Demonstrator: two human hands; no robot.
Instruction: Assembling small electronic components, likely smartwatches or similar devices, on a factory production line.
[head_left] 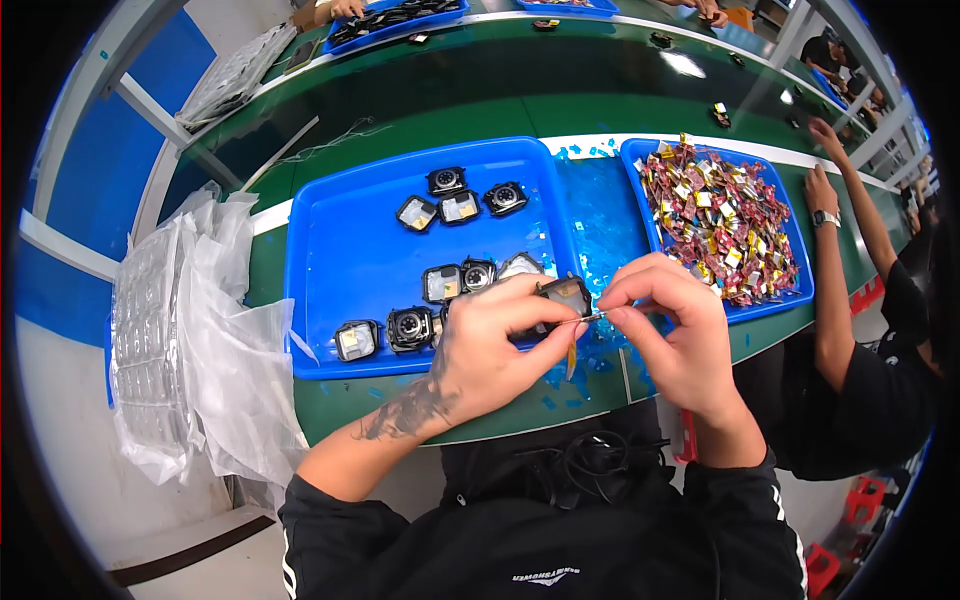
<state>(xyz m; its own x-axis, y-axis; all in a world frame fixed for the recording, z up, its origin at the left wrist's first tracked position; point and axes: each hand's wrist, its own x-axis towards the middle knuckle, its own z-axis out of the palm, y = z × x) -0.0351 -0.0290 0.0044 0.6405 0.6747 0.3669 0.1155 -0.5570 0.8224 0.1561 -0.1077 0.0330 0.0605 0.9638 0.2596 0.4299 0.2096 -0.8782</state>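
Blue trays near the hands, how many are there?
2. The big blue tray with small black parts lies left of the hands; the smaller blue tray of colourful bits lies right. Farther ones sit across the belt.

Bright overhead light, lamp glare on the green belt [684, 64], sharp centre, fisheye bending, black vignette corners

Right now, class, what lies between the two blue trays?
In the head view, scraps of blue film cover the green belt between the left tray and the right tray.

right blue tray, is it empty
No, the right blue tray is heaped with small red, yellow and silver parts that cover most of its floor.
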